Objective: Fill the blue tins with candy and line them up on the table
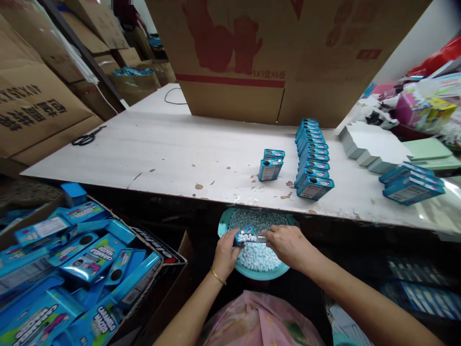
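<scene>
Here, over the basin (pixel 225 220): both hands meet above white and pale-blue pellets (pixel 257 259); by my reading, the step in hand is tipping a portion into a small box.
Held box (pixel 238 239): it sits in the left hand (pixel 224 252), tilted above the basin; those fingers are clamped round it.
Scoop or tube (pixel 261 238): see-through, its end at the box, pellets bunched where the two meet; the right hand (pixel 288 246) has its fingers closed on the other end.
Next move: it seems to call for a small tilt from the right wrist, box mouth held close, so that strays drop into the basin.
Front edge: the white surface (pixel 162 154) overhangs the basin's far side, so from where I stand both hands look best lifted toward the lap before rising past it.
Standing boxes: a pair (pixel 271 170) is near that edge; a long row (pixel 311 156) is just right of it, with a narrow gap between.
Open room: a broad stretch of surface lies left of the pair, backed by a big carton (pixel 248 101).
Left side: an open carton of blue boxes (pixel 95 257) crowds the left forearm, leaving the elbow less swing.
</scene>
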`<state>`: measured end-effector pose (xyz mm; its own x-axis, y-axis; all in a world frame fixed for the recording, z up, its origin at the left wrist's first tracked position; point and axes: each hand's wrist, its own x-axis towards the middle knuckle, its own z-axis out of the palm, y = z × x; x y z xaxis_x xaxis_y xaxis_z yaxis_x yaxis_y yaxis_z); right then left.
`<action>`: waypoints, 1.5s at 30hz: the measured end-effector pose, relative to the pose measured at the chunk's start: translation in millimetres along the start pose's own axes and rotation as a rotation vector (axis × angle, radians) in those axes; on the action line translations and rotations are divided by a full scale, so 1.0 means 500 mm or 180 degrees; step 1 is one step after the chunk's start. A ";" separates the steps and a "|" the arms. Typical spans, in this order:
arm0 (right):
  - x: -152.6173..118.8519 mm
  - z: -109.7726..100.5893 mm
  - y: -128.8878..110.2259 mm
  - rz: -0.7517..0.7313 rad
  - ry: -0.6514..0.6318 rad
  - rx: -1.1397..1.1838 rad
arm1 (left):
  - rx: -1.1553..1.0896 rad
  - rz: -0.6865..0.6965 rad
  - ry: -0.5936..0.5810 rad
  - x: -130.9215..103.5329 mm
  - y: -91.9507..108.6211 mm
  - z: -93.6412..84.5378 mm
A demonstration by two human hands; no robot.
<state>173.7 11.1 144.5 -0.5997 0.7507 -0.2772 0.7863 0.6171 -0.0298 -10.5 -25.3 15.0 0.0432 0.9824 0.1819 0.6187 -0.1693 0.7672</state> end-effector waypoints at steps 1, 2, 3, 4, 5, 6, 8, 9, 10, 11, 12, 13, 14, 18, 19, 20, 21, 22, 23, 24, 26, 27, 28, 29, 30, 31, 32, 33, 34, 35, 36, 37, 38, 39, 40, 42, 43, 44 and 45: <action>-0.001 0.000 -0.002 0.0000 0.0008 -0.0014 | -0.0049 -0.0025 -0.0022 0.002 0.003 0.003; -0.003 -0.001 -0.003 0.0005 0.0034 -0.0038 | -0.0104 -0.0059 -0.0042 0.005 0.006 0.006; -0.006 -0.003 -0.004 0.0015 0.0067 -0.0066 | -0.0163 -0.0098 -0.0054 0.007 0.009 0.008; -0.011 -0.005 -0.003 0.0030 0.0106 -0.0088 | -0.0215 -0.0136 -0.0050 0.008 0.012 0.008; -0.017 -0.008 0.001 0.0053 0.0146 -0.0092 | -0.0251 -0.0154 -0.0035 0.009 0.015 0.007; -0.025 -0.011 0.006 0.0085 0.0192 -0.0073 | -0.0266 -0.0137 -0.0012 0.009 0.017 0.004; -0.041 -0.015 0.023 0.0193 0.0299 0.0031 | -0.0264 -0.0024 0.0027 0.011 0.019 -0.004; -0.049 -0.015 0.033 0.0247 0.0345 0.0108 | -0.0274 0.0030 0.0036 0.012 0.019 -0.009; -0.055 -0.014 0.042 0.0293 0.0378 0.0192 | -0.0308 0.0053 0.0031 0.014 0.019 -0.013; -0.060 -0.011 0.049 0.0311 0.0388 0.0281 | -0.0377 0.0031 0.0011 0.017 0.019 -0.016; -0.063 -0.008 0.054 0.0299 0.0383 0.0373 | -0.0477 -0.0038 -0.0021 0.020 0.019 -0.017; -0.064 -0.004 0.058 0.0263 0.0366 0.0463 | -0.0596 -0.0137 -0.0059 0.023 0.019 -0.017; -0.064 0.000 0.059 0.0222 0.0361 0.0539 | -0.0721 -0.0245 -0.0102 0.026 0.019 -0.015; -0.063 0.011 0.056 0.0226 0.0507 0.0580 | -0.1257 -0.0607 -0.0178 0.031 0.016 0.003; -0.064 0.013 0.056 0.0250 0.0543 0.0523 | -0.1380 -0.0673 -0.0180 0.031 0.014 0.010; -0.066 0.014 0.057 0.0263 0.0572 0.0451 | -0.1490 -0.0742 -0.0173 0.030 0.013 0.016; -0.068 0.014 0.058 0.0264 0.0595 0.0378 | -0.1593 -0.0803 -0.0161 0.030 0.011 0.023; -0.071 0.013 0.061 0.0258 0.0623 0.0311 | -0.1694 -0.0860 -0.0132 0.030 0.009 0.030; -0.074 0.012 0.064 0.0252 0.0656 0.0257 | -0.1795 -0.0923 -0.0071 0.031 0.008 0.036; -0.077 0.010 0.068 0.0257 0.0692 0.0217 | -0.1888 -0.0983 -0.0006 0.032 0.006 0.041; -0.081 0.007 0.076 0.0307 0.0739 0.0158 | -0.2032 -0.1047 0.0015 0.034 0.006 0.049; -0.082 0.007 0.080 0.0349 0.0743 0.0126 | -0.2061 -0.1064 0.0001 0.035 0.007 0.051; -0.082 0.007 0.083 0.0386 0.0726 0.0087 | -0.2060 -0.1064 -0.0029 0.036 0.010 0.052; -0.080 0.009 0.083 0.0404 0.0690 0.0045 | -0.2038 -0.1035 -0.0077 0.038 0.013 0.052; -0.077 0.011 0.081 0.0394 0.0643 0.0005 | -0.2006 -0.0986 -0.0119 0.039 0.017 0.052; -0.072 0.013 0.077 0.0355 0.0594 -0.0031 | -0.1965 -0.0923 -0.0148 0.042 0.022 0.051; -0.067 0.015 0.070 0.0294 0.0553 -0.0061 | -0.1916 -0.0856 -0.0173 0.044 0.027 0.050; -0.061 0.017 0.061 0.0218 0.0526 -0.0082 | -0.1866 -0.0801 -0.0193 0.046 0.031 0.049; -0.056 0.018 0.052 0.0142 0.0517 -0.0092 | -0.1819 -0.0773 -0.0192 0.048 0.034 0.047; -0.051 0.018 0.045 0.0079 0.0528 -0.0093 | -0.1771 -0.0780 -0.0158 0.049 0.036 0.045; -0.048 0.016 0.039 0.0042 0.0555 -0.0089 | -0.1719 -0.0805 -0.0125 0.049 0.038 0.041; -0.046 0.014 0.037 0.0037 0.0595 -0.0082 | -0.1659 -0.0835 -0.0098 0.049 0.039 0.036; -0.047 0.012 0.038 0.0057 0.0636 -0.0065 | -0.1597 -0.0855 -0.0091 0.047 0.040 0.029; -0.049 0.010 0.043 0.0101 0.0671 -0.0032 | -0.1533 -0.0858 -0.0100 0.046 0.042 0.020; -0.052 0.008 0.052 0.0155 0.0709 0.0034 | -0.1469 -0.0843 -0.0123 0.044 0.047 0.008; -0.064 0.009 0.077 0.0292 0.0829 0.0298 | -0.1355 -0.0750 -0.0162 0.046 0.064 -0.019; -0.071 0.011 0.091 0.0377 0.0934 0.0482 | -0.1305 -0.0671 -0.0165 0.052 0.077 -0.035; -0.079 0.016 0.105 0.0479 0.1071 0.0681 | -0.1256 -0.0570 -0.0165 0.062 0.092 -0.051; -0.088 0.022 0.118 0.0587 0.1227 0.0874 | -0.1200 -0.0447 -0.0154 0.077 0.108 -0.067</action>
<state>248.0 12.1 144.4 -0.4178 0.9057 0.0714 0.8633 0.4203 -0.2795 -1.8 0.6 83.8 0.0211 0.9991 0.0370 0.2905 -0.0415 0.9560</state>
